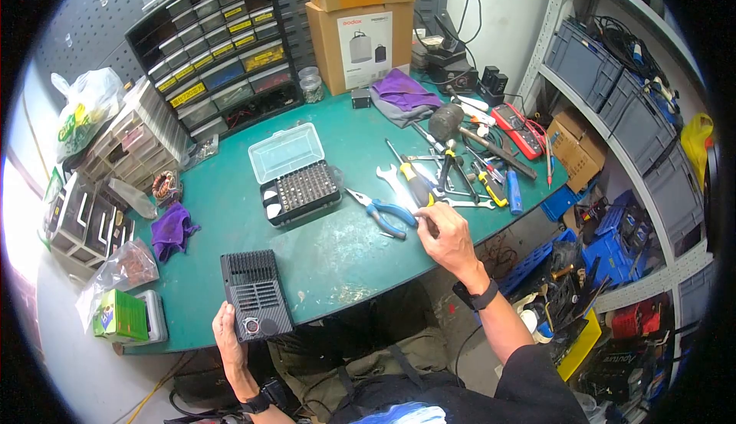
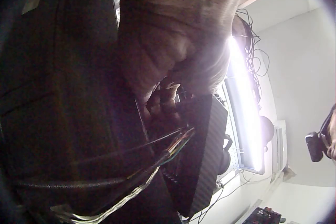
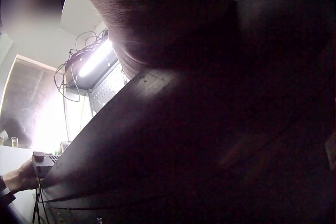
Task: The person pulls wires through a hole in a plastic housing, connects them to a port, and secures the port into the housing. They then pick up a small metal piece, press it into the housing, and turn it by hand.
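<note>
A black ribbed box with a slatted face and a round dial lies at the front edge of the green table. My left hand grips its lower left side; in the left wrist view the box sits below the curled fingers of that hand. My right hand is over the table's front edge, fingers bent, beside the blue-handled pliers and a yellow-black screwdriver. Whether its fingertips hold anything cannot be made out. In the right wrist view its fingers are hidden.
An open case of bits stands mid-table. Wrenches, a rubber mallet, more screwdrivers and a red multimeter crowd the right side. A purple cloth and a green box are at left. Drawers and a cardboard box line the back.
</note>
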Tool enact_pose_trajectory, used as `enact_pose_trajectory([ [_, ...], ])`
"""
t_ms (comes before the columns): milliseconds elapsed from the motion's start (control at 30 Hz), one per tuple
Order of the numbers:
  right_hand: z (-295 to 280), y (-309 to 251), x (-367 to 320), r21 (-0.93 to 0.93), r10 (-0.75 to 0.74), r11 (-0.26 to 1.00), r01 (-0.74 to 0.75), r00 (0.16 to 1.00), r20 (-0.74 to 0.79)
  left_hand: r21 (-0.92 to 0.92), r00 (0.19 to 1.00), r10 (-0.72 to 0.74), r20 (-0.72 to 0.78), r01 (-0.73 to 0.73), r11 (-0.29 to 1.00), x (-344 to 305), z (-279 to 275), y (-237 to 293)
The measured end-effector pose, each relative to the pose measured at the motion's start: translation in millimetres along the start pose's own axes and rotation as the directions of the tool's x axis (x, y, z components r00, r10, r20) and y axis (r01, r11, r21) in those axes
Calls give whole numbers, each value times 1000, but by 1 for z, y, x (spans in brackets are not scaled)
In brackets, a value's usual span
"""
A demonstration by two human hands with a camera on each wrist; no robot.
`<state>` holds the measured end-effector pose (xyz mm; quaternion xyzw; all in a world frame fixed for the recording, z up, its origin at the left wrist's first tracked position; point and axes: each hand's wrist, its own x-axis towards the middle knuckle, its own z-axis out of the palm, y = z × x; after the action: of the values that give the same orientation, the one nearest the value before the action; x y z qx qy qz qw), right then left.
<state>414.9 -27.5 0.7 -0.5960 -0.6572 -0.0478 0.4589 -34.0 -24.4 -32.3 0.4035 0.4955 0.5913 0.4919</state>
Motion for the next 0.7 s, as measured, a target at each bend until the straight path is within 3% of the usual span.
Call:
enact_pose_trajectory([
  [133, 1, 1, 0, -2, -1, 1000, 1, 1000, 3, 12, 998, -3, -62, 4, 1000, 4, -8, -6],
  [200, 0, 0, 0, -2, 8, 1000, -8, 1000, 9, -11, 960, -28, 277, 32, 999, 11, -16, 1],
  [333, 0, 1, -1, 1, 10, 1000, -10, 1000, 13, 3, 978, -26, 209, 26, 1000, 8, -13, -3],
  [400, 0, 0, -1, 1, 15, 1000, -15, 1000, 14, 10, 998, -23, 65, 23, 1000, 5, -5, -2],
  [600, -1, -1, -1, 1, 21, 1000, -21, 1000, 22, 13, 987, -20, 162, 18, 1000, 3, 1, 10],
  [700, 0, 0, -1, 2, 21, 1000, -21, 1000, 24, 22, 991, -7, 130, 4, 1000, -1, 8, 16],
])
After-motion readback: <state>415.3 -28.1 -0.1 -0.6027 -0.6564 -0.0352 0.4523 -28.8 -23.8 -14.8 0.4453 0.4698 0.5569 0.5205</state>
